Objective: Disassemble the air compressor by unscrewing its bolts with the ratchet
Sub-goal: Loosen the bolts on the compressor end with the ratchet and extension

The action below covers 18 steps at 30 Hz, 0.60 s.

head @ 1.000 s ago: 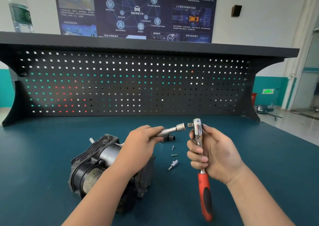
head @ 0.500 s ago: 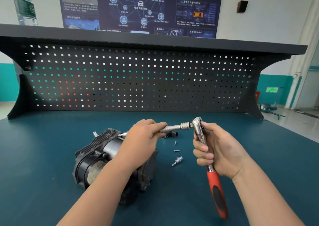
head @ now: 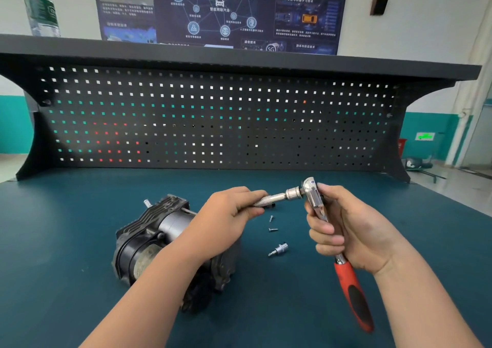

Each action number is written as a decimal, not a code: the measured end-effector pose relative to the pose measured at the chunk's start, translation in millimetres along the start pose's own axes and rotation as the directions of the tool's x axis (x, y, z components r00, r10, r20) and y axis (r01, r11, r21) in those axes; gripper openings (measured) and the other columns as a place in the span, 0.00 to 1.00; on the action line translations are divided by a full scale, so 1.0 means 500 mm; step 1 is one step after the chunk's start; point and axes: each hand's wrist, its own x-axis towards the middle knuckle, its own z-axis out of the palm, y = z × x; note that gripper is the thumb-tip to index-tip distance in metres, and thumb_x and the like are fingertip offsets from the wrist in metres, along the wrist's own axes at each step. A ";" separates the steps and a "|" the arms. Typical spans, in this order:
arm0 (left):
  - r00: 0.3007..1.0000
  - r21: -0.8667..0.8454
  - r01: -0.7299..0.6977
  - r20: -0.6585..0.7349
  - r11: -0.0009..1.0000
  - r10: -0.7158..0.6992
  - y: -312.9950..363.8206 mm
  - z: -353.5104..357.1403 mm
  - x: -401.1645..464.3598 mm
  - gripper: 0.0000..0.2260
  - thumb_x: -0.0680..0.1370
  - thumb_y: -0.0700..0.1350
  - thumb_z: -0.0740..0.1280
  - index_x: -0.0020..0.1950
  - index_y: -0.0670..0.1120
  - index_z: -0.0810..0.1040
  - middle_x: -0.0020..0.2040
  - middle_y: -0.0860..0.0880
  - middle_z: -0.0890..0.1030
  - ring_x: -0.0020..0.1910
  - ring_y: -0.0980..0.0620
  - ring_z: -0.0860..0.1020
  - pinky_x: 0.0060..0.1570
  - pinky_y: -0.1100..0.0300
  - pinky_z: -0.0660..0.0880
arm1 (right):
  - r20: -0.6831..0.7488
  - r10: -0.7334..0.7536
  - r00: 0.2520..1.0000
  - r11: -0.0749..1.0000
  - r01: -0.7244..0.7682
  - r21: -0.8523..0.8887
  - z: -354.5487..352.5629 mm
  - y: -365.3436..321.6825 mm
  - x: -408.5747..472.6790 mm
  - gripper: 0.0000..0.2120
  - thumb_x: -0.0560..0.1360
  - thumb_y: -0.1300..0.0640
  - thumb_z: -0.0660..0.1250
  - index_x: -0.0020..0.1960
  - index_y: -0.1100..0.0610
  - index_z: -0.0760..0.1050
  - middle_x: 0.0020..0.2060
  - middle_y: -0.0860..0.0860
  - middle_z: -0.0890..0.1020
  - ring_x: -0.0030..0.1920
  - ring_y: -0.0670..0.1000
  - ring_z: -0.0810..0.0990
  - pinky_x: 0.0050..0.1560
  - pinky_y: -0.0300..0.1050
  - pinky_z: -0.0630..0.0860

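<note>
A dark teal workbench [head: 399, 241] backed by a black perforated panel [head: 213, 121] carries the black finned air compressor [head: 149, 236], lying under the left forearm. The left hand [head: 226, 214] curls round a knurled steel extension bar [head: 274, 197], its socket end meeting the head of the chrome ratchet with red and black handle [head: 316, 206], which the right hand [head: 343, 230] grips by the shank. Two small loose screws [head: 271, 224] and a chrome bit socket [head: 278, 249] lie between the hands. If the bar isn't fully seated on the drive, it could drop off or slip at the bolt
</note>
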 end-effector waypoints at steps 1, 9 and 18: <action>1.000 -0.002 -0.009 0.024 1.000 0.009 0.000 0.001 0.000 0.09 0.77 0.41 0.66 0.55 0.50 0.80 0.38 0.52 0.75 0.39 0.55 0.71 0.40 0.69 0.66 | -0.003 -0.003 1.000 1.000 0.003 -0.021 0.000 0.001 -0.001 0.17 0.66 0.42 0.66 0.35 0.57 0.73 0.23 0.50 0.64 0.20 0.46 0.59 0.19 0.36 0.59; 0.998 0.003 -0.039 -0.042 0.999 0.039 0.005 0.004 0.001 0.11 0.76 0.45 0.63 0.56 0.56 0.75 0.38 0.52 0.75 0.39 0.56 0.72 0.42 0.65 0.68 | 0.082 -0.014 0.997 0.998 0.009 0.058 -0.003 0.008 0.002 0.20 0.72 0.41 0.59 0.38 0.58 0.73 0.26 0.50 0.64 0.22 0.46 0.60 0.22 0.36 0.59; 0.988 0.334 -0.068 -0.109 0.940 0.110 0.009 0.010 0.005 0.10 0.76 0.43 0.63 0.54 0.45 0.80 0.39 0.47 0.78 0.39 0.46 0.75 0.36 0.51 0.74 | -0.092 0.031 0.995 0.993 -0.020 0.115 0.009 0.034 0.032 0.22 0.73 0.37 0.59 0.40 0.56 0.74 0.26 0.51 0.67 0.22 0.46 0.62 0.19 0.35 0.60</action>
